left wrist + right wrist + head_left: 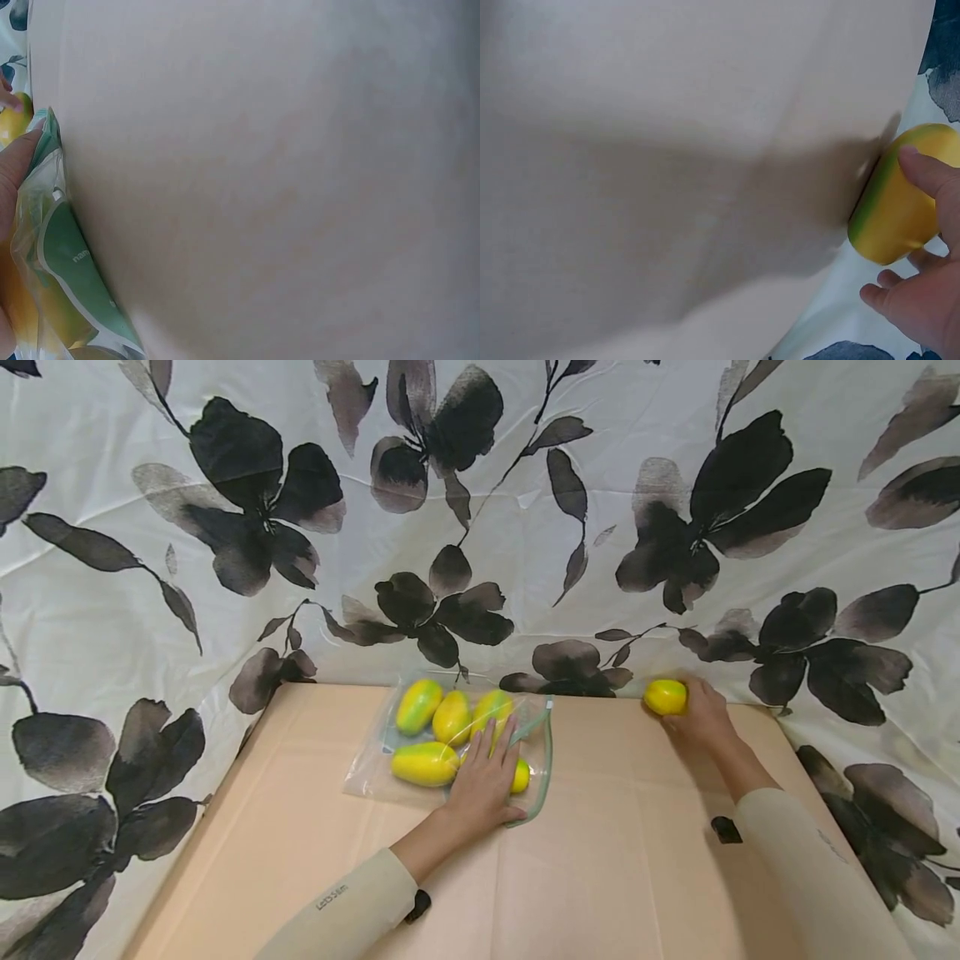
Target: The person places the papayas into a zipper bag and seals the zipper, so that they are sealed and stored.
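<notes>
Several yellow-green mangoes (424,764) lie inside a clear zip bag (367,777) with a green edge, flat on the table. My left hand (483,785) rests on top of the bag's right part, fingers straight and spread, partly covering the mangoes there. In the left wrist view, the thumb touches the bag's green opening edge (49,135). At the table's far right edge, my right hand (701,714) grips a single mango (665,697). The right wrist view has this mango (900,202) between thumb and fingers; some fingers are hidden behind it.
The light tan tabletop (585,860) spreads around the bag and between the hands. A white cloth with dark flowers (562,568) hangs behind the far edge and along the sides. Small black pieces (726,830) show beside both forearms.
</notes>
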A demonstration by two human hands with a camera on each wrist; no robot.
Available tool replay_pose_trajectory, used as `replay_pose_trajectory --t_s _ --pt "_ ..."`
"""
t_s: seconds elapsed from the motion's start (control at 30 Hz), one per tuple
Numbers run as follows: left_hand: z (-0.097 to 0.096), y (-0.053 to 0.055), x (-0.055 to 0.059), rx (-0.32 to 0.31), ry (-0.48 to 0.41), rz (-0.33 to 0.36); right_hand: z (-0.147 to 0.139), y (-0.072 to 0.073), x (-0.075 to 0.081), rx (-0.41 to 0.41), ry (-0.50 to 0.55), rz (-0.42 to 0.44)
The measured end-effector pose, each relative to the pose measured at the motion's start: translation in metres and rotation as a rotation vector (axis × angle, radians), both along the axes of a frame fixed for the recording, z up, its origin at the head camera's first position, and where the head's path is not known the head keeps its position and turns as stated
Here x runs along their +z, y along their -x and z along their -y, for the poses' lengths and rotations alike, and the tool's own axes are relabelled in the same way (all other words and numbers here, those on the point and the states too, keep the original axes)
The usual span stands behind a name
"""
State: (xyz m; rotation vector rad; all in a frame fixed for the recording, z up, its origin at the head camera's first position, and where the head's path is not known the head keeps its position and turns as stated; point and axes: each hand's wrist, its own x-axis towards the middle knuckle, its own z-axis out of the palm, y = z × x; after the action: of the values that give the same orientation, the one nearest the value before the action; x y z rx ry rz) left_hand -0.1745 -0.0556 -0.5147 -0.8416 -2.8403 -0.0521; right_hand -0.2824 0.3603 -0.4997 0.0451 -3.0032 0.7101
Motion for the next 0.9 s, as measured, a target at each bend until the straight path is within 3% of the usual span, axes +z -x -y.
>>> replay_pose_trajectory --t_s 0.27,0.47,0.9 --pt "0.000 0.000 0.002 0.016 0.023 0.022 -0.002 -0.006 0.002 0.024 0.089 0.071" --pt "0.000 0.000 0.003 0.005 0.021 0.008 0.003 -0.021 0.010 0.074 0.119 0.070" --pt "0.000 0.001 0.002 -0.007 -0.014 0.020 0.027 -0.065 0.014 0.188 0.148 -0.094"
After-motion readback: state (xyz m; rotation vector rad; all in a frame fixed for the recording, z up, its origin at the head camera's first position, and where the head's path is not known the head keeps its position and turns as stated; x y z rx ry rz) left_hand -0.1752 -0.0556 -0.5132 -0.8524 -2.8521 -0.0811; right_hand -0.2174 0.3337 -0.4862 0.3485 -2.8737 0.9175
